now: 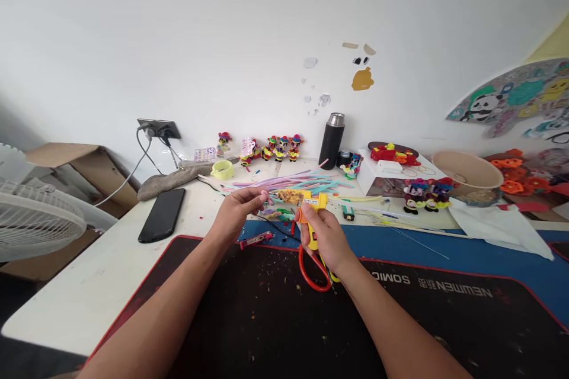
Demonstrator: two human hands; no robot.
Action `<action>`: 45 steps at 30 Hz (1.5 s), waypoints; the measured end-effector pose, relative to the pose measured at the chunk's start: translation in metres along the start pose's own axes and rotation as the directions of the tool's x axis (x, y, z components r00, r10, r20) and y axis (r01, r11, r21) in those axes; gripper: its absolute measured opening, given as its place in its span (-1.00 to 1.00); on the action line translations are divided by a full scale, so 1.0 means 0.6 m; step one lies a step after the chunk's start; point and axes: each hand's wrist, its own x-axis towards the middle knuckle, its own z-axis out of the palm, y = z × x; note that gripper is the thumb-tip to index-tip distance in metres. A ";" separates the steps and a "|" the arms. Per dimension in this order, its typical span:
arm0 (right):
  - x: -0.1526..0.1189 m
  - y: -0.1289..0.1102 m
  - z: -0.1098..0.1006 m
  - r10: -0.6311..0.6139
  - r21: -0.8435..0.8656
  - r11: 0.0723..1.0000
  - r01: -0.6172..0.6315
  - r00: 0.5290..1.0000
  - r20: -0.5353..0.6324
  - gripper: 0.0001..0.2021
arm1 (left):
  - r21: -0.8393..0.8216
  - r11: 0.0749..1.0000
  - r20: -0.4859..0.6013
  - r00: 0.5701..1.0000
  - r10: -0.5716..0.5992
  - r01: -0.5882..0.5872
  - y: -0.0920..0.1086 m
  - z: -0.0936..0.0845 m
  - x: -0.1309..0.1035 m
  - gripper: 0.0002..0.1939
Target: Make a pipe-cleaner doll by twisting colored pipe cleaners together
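Observation:
My left hand (240,208) pinches a small pink piece (265,196) between thumb and fingertips. My right hand (326,235) is wrapped round a yellow glue gun (315,222) with an orange trigger. The gun's stained nozzle end (290,196) points left, close to the pink piece; whether they touch is too small to tell. Below the gun lie red-handled scissors (315,277), partly hidden by my right hand. Behind both hands, pink, purple and teal fuzzy stems (284,182) are spread over the table.
A black phone (162,215) and a fan (40,219) are at the left. Small fuzzy figures (281,148) and a black flask (332,141) stand by the wall. A red lighter (256,240) lies on the dark mat (267,320). More figures (427,194) and a bowl (466,169) are at the right.

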 end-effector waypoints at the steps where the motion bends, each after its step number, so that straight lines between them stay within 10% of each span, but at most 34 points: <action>1: 0.000 0.001 0.000 0.001 -0.007 1.000 -0.001 1.000 0.001 -0.41 | 0.000 1.000 0.001 1.000 0.003 -0.003 0.000 0.000 0.000 -0.73; 45: -0.002 0.005 0.006 0.024 -0.043 0.999 -0.027 0.998 -0.050 -0.43 | 0.019 1.000 -0.007 1.000 -0.016 0.016 0.007 0.009 -0.006 -0.70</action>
